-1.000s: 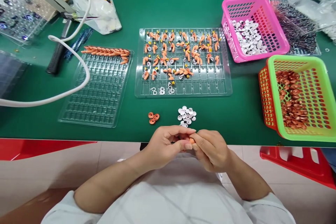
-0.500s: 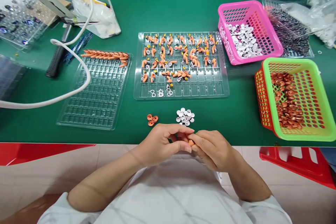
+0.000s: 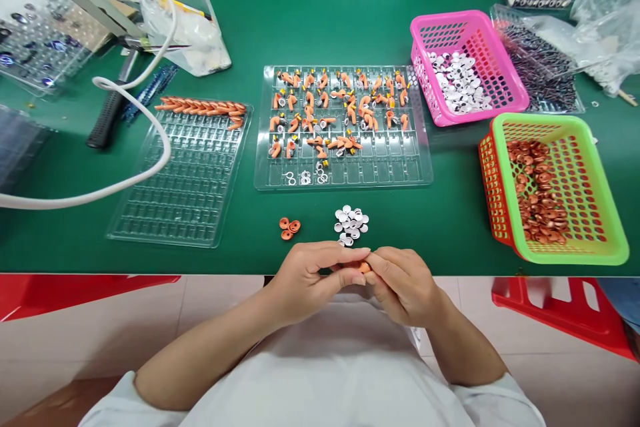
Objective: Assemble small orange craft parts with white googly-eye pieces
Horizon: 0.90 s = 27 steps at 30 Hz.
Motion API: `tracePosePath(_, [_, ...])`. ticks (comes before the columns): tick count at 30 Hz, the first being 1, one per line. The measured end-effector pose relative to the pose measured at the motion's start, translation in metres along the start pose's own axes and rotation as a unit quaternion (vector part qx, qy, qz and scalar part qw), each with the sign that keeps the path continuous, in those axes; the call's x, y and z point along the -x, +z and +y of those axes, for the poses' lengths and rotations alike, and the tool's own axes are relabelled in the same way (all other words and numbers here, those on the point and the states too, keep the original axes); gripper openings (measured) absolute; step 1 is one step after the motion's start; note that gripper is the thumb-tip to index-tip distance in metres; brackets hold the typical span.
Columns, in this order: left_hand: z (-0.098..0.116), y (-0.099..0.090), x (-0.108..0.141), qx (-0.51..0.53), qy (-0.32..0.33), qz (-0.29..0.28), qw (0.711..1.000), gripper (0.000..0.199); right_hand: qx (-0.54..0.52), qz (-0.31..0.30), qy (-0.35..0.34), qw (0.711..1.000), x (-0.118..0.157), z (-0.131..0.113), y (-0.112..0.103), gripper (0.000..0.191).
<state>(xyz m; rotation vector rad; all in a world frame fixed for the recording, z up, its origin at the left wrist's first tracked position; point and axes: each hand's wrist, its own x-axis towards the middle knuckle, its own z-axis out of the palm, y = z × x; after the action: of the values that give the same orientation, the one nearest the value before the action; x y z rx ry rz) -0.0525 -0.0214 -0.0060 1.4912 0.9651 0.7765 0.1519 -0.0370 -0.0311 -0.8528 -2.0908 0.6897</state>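
My left hand (image 3: 310,280) and my right hand (image 3: 405,283) meet at the table's front edge. Between their fingertips they pinch a small orange part (image 3: 365,267), mostly covered by the fingers. Just beyond the hands lies a pile of white discs (image 3: 351,222). Left of it are several copper-coloured round pieces (image 3: 289,227). A clear compartment tray (image 3: 395,170) farther back carries orange bent parts with yellow bits (image 3: 345,143). White rings (image 3: 306,177) rest in its front row.
A second clear tray (image 3: 170,187) holds a copper-coloured row of pieces (image 3: 200,105). At right stand a pink basket (image 3: 520,90) of white discs and a green basket (image 3: 613,227) of copper-coloured pieces. A white cable (image 3: 159,127) loops near a black-handled hammer (image 3: 107,121).
Both hands stay together on the orange part, with slightly more of it showing. The view has shifted a little, so the baskets at right appear further left.
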Motion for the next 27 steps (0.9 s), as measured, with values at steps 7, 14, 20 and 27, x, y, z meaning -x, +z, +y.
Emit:
tracePosePath(7, [-0.004,0.001,0.005,-0.086,0.119,-0.003,0.989,0.037,-0.013,0.003,0.015,1.000,0.001,-0.001,0.003,0.013])
tracePosePath(14, [-0.005,0.003,0.006,-0.083,0.152,0.019,0.985,0.040,-0.032,-0.027,0.035,0.999,-0.002,-0.007,-0.001,0.013])
tracePosePath(20, [-0.003,0.003,0.005,-0.071,0.115,0.028,0.990,0.034,-0.026,-0.007,0.043,0.999,-0.004,-0.007,0.000,0.016])
tracePosePath(27, [-0.002,-0.012,0.017,-0.127,-0.063,0.007,0.990,0.031,0.024,0.003,0.009,1.000,-0.006,-0.008,0.011,0.020])
